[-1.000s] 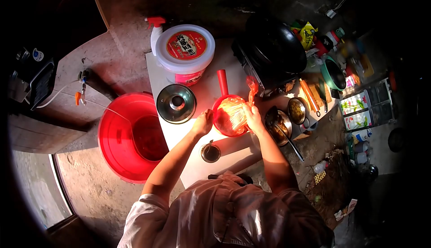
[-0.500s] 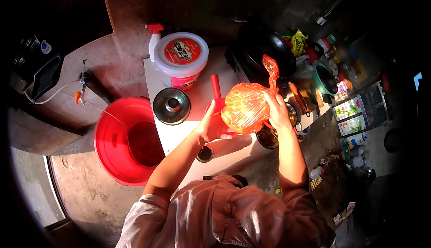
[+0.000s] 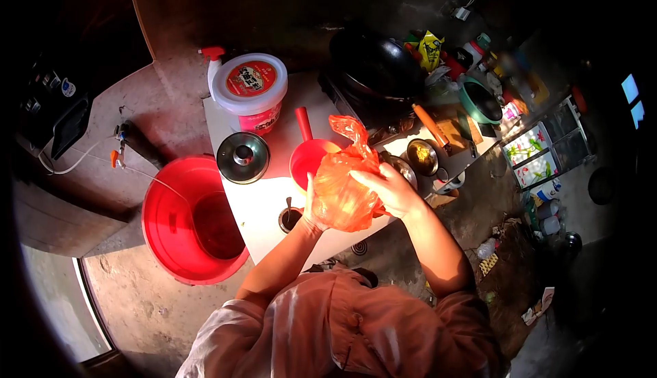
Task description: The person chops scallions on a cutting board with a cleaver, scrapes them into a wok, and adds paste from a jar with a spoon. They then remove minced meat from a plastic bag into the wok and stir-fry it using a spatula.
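An orange-red plastic bag [image 3: 343, 196], rounded and full, is held between my two hands above the table. My left hand [image 3: 314, 208] cups its left side, with most of the fingers hidden behind the bag. On the other side my right hand [image 3: 395, 192] grips the bag just below its bunched, twisted top. What the bag contains cannot be made out. Just beyond it sits a red dipper [image 3: 304, 124], its handle pointing away from me and its bowl partly covered by the bag. A small dark cup [image 3: 289, 219] with a spoon in it stands near my left wrist.
Left on the white table [image 3: 239, 193] are a glass lid [image 3: 243, 160], a lidded white tub [image 3: 249, 90] and a spray bottle [image 3: 213, 70]. A large red bucket [image 3: 161, 231] stands beside it. A black wok [image 3: 376, 66] and a small bowl [image 3: 422, 157] are at the right.
Both hands have brought the bag closer to my body and slightly left. More of the red dipper and the dark cup shows now. The camera view has shifted a little.
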The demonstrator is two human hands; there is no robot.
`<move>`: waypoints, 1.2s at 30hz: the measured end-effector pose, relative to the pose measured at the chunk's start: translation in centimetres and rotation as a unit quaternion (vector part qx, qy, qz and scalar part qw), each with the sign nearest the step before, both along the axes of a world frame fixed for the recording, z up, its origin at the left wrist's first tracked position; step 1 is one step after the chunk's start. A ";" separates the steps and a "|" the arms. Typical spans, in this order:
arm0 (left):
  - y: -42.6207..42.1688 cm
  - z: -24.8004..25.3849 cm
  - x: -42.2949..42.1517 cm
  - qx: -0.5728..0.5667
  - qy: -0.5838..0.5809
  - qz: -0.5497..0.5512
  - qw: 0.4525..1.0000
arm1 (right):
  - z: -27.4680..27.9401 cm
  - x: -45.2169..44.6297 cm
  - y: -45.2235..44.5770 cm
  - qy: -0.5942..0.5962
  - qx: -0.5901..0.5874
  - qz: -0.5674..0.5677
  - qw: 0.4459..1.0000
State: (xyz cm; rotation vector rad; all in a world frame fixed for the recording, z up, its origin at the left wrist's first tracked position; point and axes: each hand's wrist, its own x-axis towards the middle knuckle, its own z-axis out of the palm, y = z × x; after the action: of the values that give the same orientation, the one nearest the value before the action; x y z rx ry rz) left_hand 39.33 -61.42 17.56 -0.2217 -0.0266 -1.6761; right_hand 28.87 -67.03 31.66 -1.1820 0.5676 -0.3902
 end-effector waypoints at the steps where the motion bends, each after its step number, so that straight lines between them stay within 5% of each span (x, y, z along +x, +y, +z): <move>1: -0.2 0.1 -0.3 -0.001 -0.007 -0.003 1.000 | 0.4 -0.5 0.0 0.003 0.041 0.021 0.999; 10: 1.2 0.4 -5.1 -0.016 0.066 0.010 0.998 | -0.3 -8.1 -1.5 -0.009 0.009 -0.043 0.999; 14: 1.9 -3.0 -8.1 0.070 -0.089 0.079 0.990 | -2.4 -11.8 -2.8 -0.063 0.126 -0.051 0.989; 18: 3.0 0.7 -10.4 0.089 -0.068 0.090 0.990 | -2.1 -14.1 -2.8 -0.076 0.187 -0.056 0.978; 22: 2.9 0.1 -11.5 0.096 -0.137 0.153 0.974 | -3.7 -16.2 -3.6 -0.081 0.160 -0.030 0.983; 28: 3.7 0.5 -12.4 0.081 -0.069 0.136 0.985 | -5.3 -17.5 -4.1 -0.085 0.135 -0.023 0.987; 36: 3.5 -1.1 -11.2 0.113 -0.141 0.142 0.973 | -5.5 -15.8 -3.2 0.002 0.044 -0.131 0.990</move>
State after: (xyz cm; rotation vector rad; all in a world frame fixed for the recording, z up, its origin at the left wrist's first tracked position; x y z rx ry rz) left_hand 28.16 -57.91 16.41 0.1876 -0.0765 -1.3987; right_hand 13.07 -70.28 26.15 -1.0255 0.7398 -0.5799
